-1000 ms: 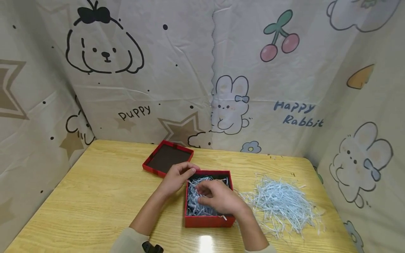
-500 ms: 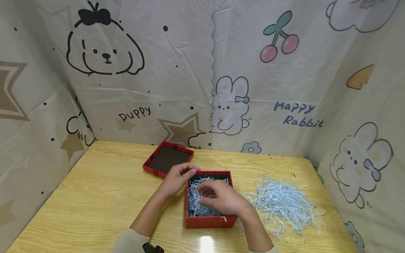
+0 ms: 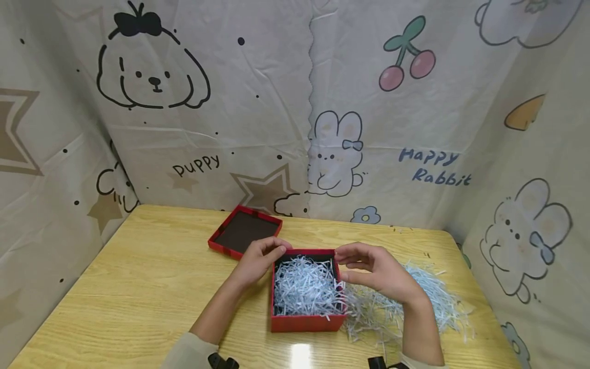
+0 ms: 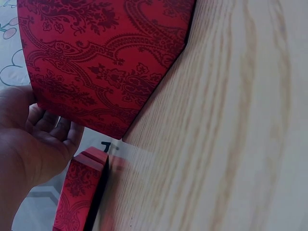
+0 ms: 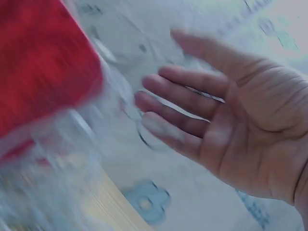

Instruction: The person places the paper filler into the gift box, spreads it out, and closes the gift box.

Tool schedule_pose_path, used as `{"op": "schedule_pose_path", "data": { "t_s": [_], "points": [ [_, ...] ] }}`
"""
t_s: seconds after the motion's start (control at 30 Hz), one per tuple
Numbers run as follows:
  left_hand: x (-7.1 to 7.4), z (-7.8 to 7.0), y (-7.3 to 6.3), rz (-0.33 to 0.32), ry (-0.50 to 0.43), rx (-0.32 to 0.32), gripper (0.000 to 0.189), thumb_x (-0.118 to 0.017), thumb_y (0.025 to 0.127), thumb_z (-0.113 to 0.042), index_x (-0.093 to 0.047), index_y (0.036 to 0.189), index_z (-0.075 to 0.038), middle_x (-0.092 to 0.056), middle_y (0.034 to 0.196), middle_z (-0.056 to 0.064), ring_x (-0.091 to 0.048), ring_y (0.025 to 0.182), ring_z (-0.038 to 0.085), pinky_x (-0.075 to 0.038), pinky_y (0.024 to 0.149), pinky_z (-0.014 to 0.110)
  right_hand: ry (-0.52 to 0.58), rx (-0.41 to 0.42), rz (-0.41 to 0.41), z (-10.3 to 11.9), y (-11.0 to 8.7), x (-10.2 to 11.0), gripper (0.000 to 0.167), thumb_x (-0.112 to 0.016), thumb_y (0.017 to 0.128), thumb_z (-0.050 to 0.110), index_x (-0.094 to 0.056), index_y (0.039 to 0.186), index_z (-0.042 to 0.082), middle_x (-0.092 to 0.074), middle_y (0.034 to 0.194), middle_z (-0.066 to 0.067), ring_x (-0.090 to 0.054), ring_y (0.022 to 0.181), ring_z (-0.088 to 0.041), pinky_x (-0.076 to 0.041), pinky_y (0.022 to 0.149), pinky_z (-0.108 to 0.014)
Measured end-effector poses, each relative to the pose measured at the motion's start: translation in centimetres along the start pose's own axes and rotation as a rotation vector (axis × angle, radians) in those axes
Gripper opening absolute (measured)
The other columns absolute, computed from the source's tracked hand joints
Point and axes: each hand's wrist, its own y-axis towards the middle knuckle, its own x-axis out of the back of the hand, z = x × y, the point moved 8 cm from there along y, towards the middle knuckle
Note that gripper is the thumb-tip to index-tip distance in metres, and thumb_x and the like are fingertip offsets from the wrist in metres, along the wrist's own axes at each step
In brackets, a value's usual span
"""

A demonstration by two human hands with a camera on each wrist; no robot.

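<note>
A red box (image 3: 308, 324) with dark paisley patterning stands without its lid, filled with pale blue shredded paper (image 3: 306, 287). Some strands hang over the rim. At the back left corner my left hand (image 3: 259, 261) holds the box, its fingers bent behind the corner; the left wrist view shows the same left hand (image 4: 43, 139) against the patterned side (image 4: 106, 62). Just right of the box is my right hand (image 3: 375, 269), its fingers extended and slightly bent. In the right wrist view the palm of that right hand (image 5: 240, 130) holds nothing, apart from the blurred box (image 5: 43, 62).
The box lid (image 3: 246, 233) lies inside up, behind and left of the box. A loose heap of blue shredded paper (image 3: 433, 297) spreads right of the box, partly behind my right forearm. The wooden table (image 3: 138, 287) ends at a printed curtain (image 3: 258, 123).
My right hand has moved right, out from above the box to beside its right edge, uncovering the shredded paper inside. My left hand has stayed at the corner.
</note>
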Motion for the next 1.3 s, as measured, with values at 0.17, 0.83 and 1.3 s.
{"op": "schedule_pose_path", "data": {
  "t_s": [0.17, 0.83, 1.3],
  "points": [
    [-0.1, 0.1, 0.0, 0.0, 0.011, 0.007, 0.019, -0.063, 0.107, -0.018, -0.076, 0.117, -0.008, -0.075, 0.119, 0.006, -0.063, 0.115, 0.021, -0.05, 0.103, 0.034, -0.071, -0.078, 0.119, -2.7, -2.6, 1.4, 0.077, -0.084, 0.092, 0.022, -0.047, 0.158, 0.013, -0.048, 0.161, -0.01, -0.043, 0.149, -0.04, -0.036, 0.119, -0.061],
    [0.2, 0.1, 0.1, -0.001, 0.014, 0.011, 0.018, -0.063, 0.107, -0.017, -0.077, 0.116, -0.01, -0.075, 0.118, 0.004, -0.064, 0.116, 0.022, -0.05, 0.105, 0.037, -0.155, -0.122, 0.137, -8.7, -5.6, -0.8, 0.111, -0.096, 0.076, 0.03, -0.033, 0.167, 0.025, -0.031, 0.172, -0.003, -0.022, 0.156, -0.045, -0.024, 0.113, -0.078],
    [-0.2, 0.0, 0.1, -0.008, 0.009, 0.029, 0.017, -0.064, 0.107, -0.017, -0.077, 0.116, -0.012, -0.075, 0.117, 0.003, -0.064, 0.116, 0.022, -0.049, 0.107, 0.042, -0.305, -0.128, 0.026, -10.0, -6.1, -2.3, 0.094, -0.094, 0.078, 0.044, -0.044, 0.158, 0.043, -0.05, 0.159, 0.004, -0.045, 0.146, -0.032, -0.037, 0.116, -0.064]
  ]
}}
